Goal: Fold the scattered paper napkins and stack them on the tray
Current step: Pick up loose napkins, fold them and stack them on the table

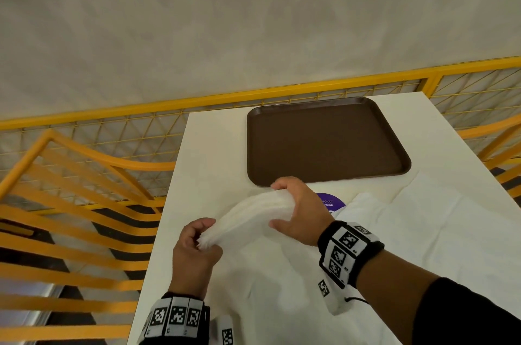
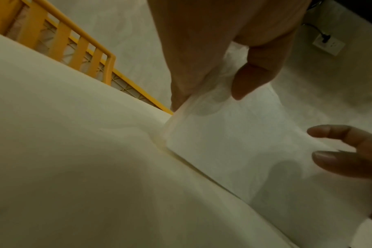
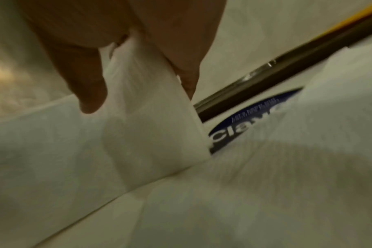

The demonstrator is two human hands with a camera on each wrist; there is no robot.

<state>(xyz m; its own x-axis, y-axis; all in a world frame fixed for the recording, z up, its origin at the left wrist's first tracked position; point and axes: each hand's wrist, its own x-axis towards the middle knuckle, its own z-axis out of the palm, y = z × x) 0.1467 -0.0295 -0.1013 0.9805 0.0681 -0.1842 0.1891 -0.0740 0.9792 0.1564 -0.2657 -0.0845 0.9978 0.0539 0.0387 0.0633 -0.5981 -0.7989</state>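
Observation:
A white paper napkin point(image 1: 248, 218), bunched into a long folded strip, hangs in the air just above the table, between both hands. My left hand point(image 1: 204, 234) pinches its near end, and in the left wrist view that left hand point(image 2: 206, 100) shows thumb and fingers closed on the napkin point(image 2: 234, 142). My right hand point(image 1: 275, 203) grips the far end, thumb under and fingers over; the right wrist view shows this right hand point(image 3: 138, 99) clamped on the napkin point(image 3: 155, 125). The brown tray point(image 1: 324, 141) lies bare just beyond my right hand.
More unfolded white napkins point(image 1: 423, 232) lie spread over the near and right part of the white table point(image 1: 214, 147). A purple round sticker point(image 1: 329, 202) peeks out between them. A yellow railing point(image 1: 253, 93) and a yellow chair point(image 1: 70, 203) border the table's far and left sides.

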